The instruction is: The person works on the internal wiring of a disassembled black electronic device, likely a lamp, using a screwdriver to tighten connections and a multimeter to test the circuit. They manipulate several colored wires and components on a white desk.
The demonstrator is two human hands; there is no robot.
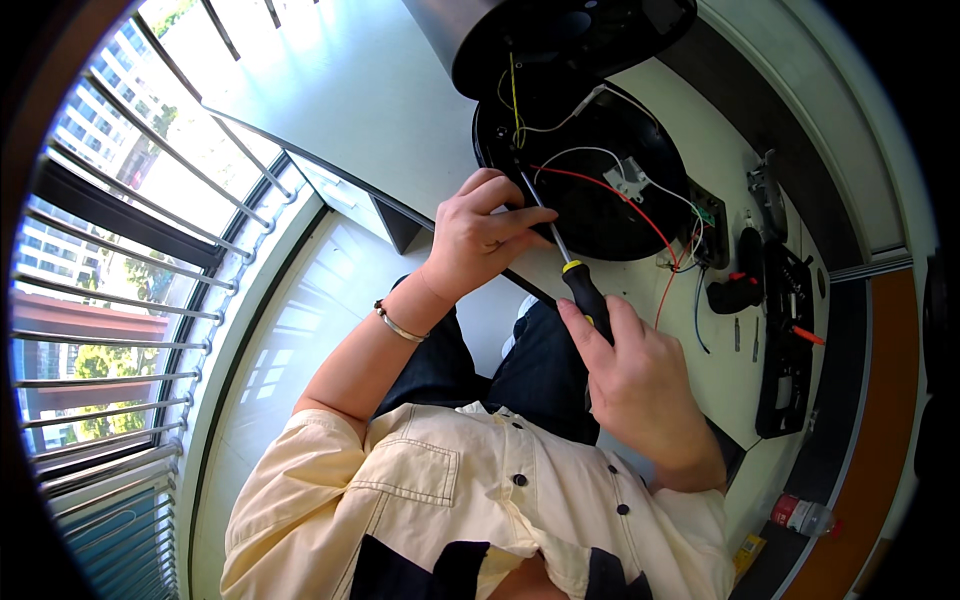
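Observation:
In my right hand [640,385] is a screwdriver [582,290] with a black and yellow handle and a long metal shaft. Curled fingers of my left hand [480,230] rest around that shaft, near the rim of a round black appliance housing [610,230]. The shaft's tip reaches inside, by yellow wires [514,105]; exactly what it touches is too small to tell. A red wire [620,197], white wires and a metal bracket [627,178] lie in the housing. Its lid [565,40] is raised. A small green circuit board [705,220] sits beside it.
The appliance is on a white desk [340,80]. To the right are a black power tool [740,290], loose bits and a black tool case [775,400] with an orange-handled tool [805,333]. A bottle [800,515] lies lower right. A barred window [120,300] is left.

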